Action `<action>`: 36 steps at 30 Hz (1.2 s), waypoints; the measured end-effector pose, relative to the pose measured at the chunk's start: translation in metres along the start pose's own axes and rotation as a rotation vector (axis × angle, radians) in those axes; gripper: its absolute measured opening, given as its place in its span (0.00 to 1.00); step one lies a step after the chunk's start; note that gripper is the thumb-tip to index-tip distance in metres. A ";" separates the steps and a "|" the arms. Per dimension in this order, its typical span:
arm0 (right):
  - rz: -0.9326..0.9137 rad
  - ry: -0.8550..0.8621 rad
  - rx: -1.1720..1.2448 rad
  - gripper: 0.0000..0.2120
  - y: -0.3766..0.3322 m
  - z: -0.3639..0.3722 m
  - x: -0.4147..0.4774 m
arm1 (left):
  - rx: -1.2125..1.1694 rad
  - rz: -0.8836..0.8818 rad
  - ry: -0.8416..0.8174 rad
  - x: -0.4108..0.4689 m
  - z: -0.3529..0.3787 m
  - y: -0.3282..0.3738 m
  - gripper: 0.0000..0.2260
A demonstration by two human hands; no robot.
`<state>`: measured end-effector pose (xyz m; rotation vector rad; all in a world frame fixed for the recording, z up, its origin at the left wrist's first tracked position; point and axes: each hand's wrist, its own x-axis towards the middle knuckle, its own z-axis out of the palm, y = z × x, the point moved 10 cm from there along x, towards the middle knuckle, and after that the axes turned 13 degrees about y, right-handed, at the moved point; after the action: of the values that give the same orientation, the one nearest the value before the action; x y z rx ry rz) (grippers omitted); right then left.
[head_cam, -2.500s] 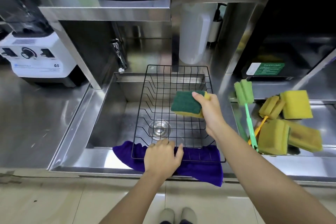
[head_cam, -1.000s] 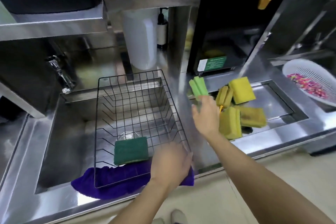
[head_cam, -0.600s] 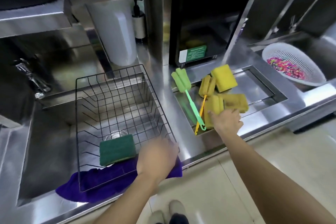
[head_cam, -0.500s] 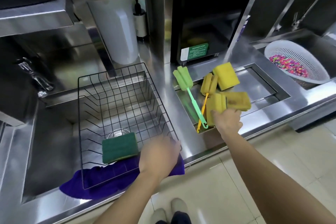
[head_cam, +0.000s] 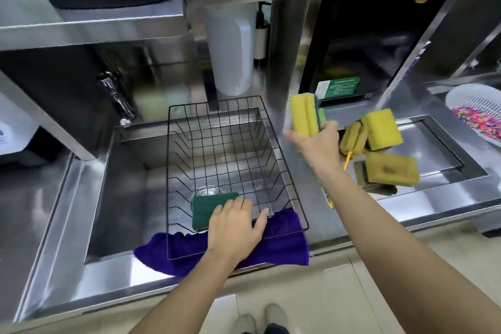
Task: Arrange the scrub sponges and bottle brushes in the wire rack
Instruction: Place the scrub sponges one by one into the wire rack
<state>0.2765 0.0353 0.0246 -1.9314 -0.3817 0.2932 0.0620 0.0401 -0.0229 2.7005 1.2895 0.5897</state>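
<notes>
The black wire rack (head_cam: 267,127) sits over the sink, its front edge on a purple cloth (head_cam: 282,248). One scrub sponge (head_cam: 204,205) lies green side up in the rack's front left. My left hand (head_cam: 234,221) rests flat on the rack's front edge, partly over that sponge. My right hand (head_cam: 315,145) holds a yellow scrub sponge (head_cam: 305,115) upright in the air just right of the rack. In the recessed tray (head_cam: 444,144) on the right lie two more yellow sponges (head_cam: 381,129) (head_cam: 390,169) and a yellow-handled sponge brush (head_cam: 353,138). The green bottle brush is mostly hidden behind my right arm.
A faucet (head_cam: 116,99) stands at the sink's back left. A white container (head_cam: 230,54) and pump bottle (head_cam: 261,34) stand behind the rack. A white colander (head_cam: 479,114) with colourful bits is far right. A steel shelf hangs overhead.
My right hand picked a yellow sponge out of the tray and lifted it left toward the rack. My left hand slid left along the rack's front edge, next to the green-topped sponge.
</notes>
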 end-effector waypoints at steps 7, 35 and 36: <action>-0.063 -0.218 -0.121 0.31 -0.011 0.085 -0.046 | -0.012 -0.043 0.100 -0.014 -0.021 -0.042 0.19; -0.425 -0.709 -0.519 0.35 0.023 0.177 -0.098 | -0.044 -0.003 0.147 -0.018 -0.021 -0.047 0.17; -0.427 -0.727 -0.505 0.40 0.021 0.178 -0.101 | -0.041 -0.005 0.148 -0.018 -0.021 -0.048 0.17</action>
<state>0.1193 0.1388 -0.0591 -2.1042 -1.4380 0.6594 0.0088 0.0551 -0.0204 2.6633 1.3006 0.8206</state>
